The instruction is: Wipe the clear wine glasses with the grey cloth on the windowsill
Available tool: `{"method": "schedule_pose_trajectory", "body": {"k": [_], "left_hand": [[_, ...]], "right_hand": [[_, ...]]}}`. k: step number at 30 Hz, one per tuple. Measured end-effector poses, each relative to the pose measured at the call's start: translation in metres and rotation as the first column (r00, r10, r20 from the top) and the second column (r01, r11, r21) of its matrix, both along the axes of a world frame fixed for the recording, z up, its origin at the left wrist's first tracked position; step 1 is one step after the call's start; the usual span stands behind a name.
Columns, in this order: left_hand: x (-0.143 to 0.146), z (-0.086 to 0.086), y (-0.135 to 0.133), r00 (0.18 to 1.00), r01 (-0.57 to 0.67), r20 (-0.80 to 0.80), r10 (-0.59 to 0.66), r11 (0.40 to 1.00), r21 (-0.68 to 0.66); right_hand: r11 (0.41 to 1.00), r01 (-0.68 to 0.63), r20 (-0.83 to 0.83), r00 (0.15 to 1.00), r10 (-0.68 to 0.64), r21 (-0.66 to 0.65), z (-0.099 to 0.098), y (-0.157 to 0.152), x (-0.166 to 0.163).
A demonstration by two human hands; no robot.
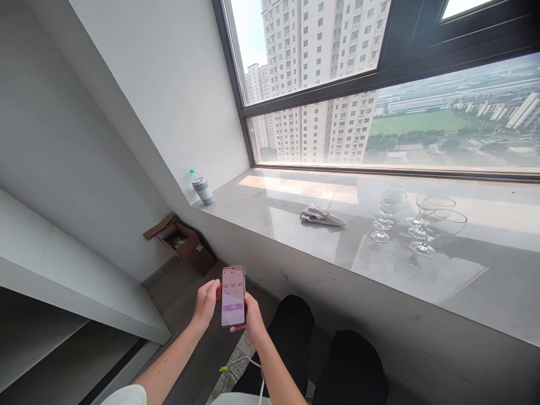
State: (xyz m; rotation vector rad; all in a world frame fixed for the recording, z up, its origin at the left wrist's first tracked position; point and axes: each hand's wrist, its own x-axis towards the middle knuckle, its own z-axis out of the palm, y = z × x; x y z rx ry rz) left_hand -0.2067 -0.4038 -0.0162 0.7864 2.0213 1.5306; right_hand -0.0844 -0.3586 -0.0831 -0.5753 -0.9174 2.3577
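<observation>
Phone (233, 316) held clear of the windowsill (261, 211), screen facing up, presumably for reading its digits | left hand (206, 301) pinching its left side, right hand (253, 319) clasping its lower right | cup (203, 192) by left front corner, cloth (320, 215) mid-surface, stemmed glasses (417, 232) back from front edge (likely safer there)

The phone (233, 316) shows 00:38:48; its smaller lettering is too fine to read.

phone (233, 318) fine print: illegible | carton (199, 254) contents: unclear | left sleeve (126, 396): cut off
</observation>
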Motion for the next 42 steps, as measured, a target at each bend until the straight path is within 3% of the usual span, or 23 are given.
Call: {"method": "schedule_pose_trajectory", "body": {"k": [24, 36, 42], "left_hand": [[-0.003, -0.004, -0.001, 1.000, -0.012, -0.013, 0.012, 1.000, -0.004], [-0.018, -0.001, 0.005, 0.994, -0.100, 0.024, 0.106, 0.977, -0.189], [-0.019, -0.001, 0.003, 0.999, -0.046, -0.006, 0.046, 0.974, -0.224]], "right_hand": [[1.000, 0.001, -0.002, 1.000, -0.001, -0.012, -0.007, 0.000, -0.003], [0.996, -0.012, 0.103, 0.995, 0.002, 0.092, -0.005, 0.000, -0.001], [0.995, -0.029, 0.096, 0.995, 0.020, 0.098, -0.005, 0.000, -0.001]]}}
